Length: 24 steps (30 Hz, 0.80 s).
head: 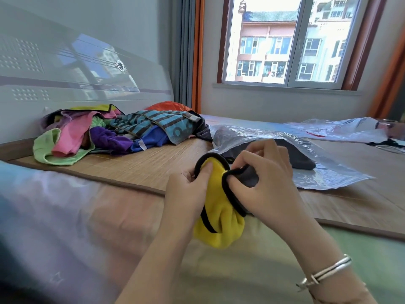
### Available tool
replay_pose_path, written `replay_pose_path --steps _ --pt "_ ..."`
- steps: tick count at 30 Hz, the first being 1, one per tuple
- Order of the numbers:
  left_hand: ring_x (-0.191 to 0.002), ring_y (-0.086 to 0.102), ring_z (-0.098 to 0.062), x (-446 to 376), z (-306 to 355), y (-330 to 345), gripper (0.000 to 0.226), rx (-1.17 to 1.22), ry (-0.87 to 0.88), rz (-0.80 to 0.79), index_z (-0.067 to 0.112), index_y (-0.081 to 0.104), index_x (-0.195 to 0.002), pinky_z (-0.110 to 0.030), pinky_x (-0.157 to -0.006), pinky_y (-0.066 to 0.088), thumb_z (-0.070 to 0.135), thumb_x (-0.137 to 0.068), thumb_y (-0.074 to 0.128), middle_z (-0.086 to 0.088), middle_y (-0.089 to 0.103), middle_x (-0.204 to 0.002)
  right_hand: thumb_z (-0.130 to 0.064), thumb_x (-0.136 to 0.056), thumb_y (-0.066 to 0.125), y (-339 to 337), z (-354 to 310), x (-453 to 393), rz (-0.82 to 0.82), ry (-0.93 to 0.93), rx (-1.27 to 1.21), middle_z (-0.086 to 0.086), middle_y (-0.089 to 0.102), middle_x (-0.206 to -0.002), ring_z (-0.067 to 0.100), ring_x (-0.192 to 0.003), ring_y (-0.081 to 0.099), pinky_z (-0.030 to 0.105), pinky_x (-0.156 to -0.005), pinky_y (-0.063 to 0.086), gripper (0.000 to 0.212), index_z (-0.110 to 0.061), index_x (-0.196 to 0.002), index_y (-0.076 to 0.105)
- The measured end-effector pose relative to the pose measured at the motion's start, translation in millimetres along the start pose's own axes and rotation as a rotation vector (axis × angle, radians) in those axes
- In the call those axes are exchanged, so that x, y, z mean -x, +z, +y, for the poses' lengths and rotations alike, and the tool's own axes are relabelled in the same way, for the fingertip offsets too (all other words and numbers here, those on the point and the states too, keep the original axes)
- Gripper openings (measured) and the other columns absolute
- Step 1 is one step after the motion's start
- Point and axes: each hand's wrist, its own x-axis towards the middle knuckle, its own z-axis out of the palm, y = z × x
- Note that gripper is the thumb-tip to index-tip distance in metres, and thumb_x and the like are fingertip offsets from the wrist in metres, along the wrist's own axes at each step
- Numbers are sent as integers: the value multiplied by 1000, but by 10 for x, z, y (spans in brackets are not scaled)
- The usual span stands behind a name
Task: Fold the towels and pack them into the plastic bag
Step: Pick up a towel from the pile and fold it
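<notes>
two plastic bags (285, 148), one towel pile (114, 132)

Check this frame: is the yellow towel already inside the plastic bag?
No, both the left hand and right hand hold the yellow towel in front of the plastic bag.

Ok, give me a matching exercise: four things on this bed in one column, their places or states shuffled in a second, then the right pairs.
Things:
1. yellow towel
2. plastic bag
3. striped towel
4. bracelet

Places or states:
A. on the right wrist
B. on top of the unfolded pile
C. lying flat, something dark inside
D. held in both hands

Pairs: 1-D, 2-C, 3-B, 4-A
</notes>
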Motion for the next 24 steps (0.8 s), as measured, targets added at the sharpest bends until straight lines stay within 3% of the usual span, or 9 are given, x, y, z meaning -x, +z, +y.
replay_pose_path --steps 4,7,9,12,14,17,19,21,24 --pt "-86 69 -38 -7 -41 -26 26 97 -18 -13 9 75 -77 -54 -82 55 30 -90 66 -21 73 -86 -32 -72 64 -64 -116 10 -54 -130 -135 -14 56 -81 8 -88 49 24 -84 37 13 -24 -69 55" --pt "-79 70 -28 25 -37 2 20 189 -51 -146 8 76 -86 -38 -73 57 22 -92 63 -17 74 -87 -21 -79 70 -51 -157 6 -122 -51 -395 -11 59 -66 5 -66 54 17 -62 40 13 -20 -70 60" --pt "-75 67 -23 61 -40 39 21 259 -66 -219 6 75 -87 -32 -67 56 19 -94 59 -16 72 -86 -17 -82 70 -27 -133 -6 -92 18 -473 -10 62 -65 3 -64 56 17 -61 43 13 -20 -71 64" --pt "-100 67 -30 86 -43 80 27 260 -57 -283 11 72 -104 -44 -90 54 29 -97 53 -18 70 -105 -11 -85 69 -46 -67 -33 -57 138 -619 -9 62 -63 3 -61 55 16 -59 43 15 -16 -71 66" --pt "-110 64 -26 98 -52 88 24 191 42 -290 32 70 -104 -43 -94 51 31 -98 47 -7 71 -109 -12 -87 68 -67 -32 -37 -62 209 -680 -8 63 -62 4 -59 55 17 -57 42 14 -13 -72 66" --pt "-93 64 -8 180 -56 62 17 18 204 -286 37 55 -100 -29 -82 51 27 -102 42 3 68 -95 -17 -87 68 -47 1 -25 -104 314 -707 1 63 -65 9 -60 55 24 -57 43 17 -6 -75 64" --pt "-75 61 -12 246 -47 28 3 -5 264 -324 27 48 -102 -28 -68 50 27 -100 45 -4 64 -80 -19 -86 69 -30 -1 -32 -132 377 -712 4 64 -65 12 -61 56 27 -58 44 20 -5 -74 61" --pt "-63 58 -13 269 -31 -5 7 36 269 -349 20 45 -102 -23 -55 48 22 -98 50 -5 62 -68 -19 -86 69 -21 -13 -40 -167 426 -721 0 65 -63 9 -57 57 23 -54 45 20 -10 -72 59" --pt "-61 62 -8 245 2 -79 8 34 286 -357 12 50 -102 -19 -54 48 15 -95 53 -3 67 -68 -21 -86 69 -25 -29 -27 -246 451 -732 2 69 -69 10 -60 59 25 -57 47 18 -14 -74 58"
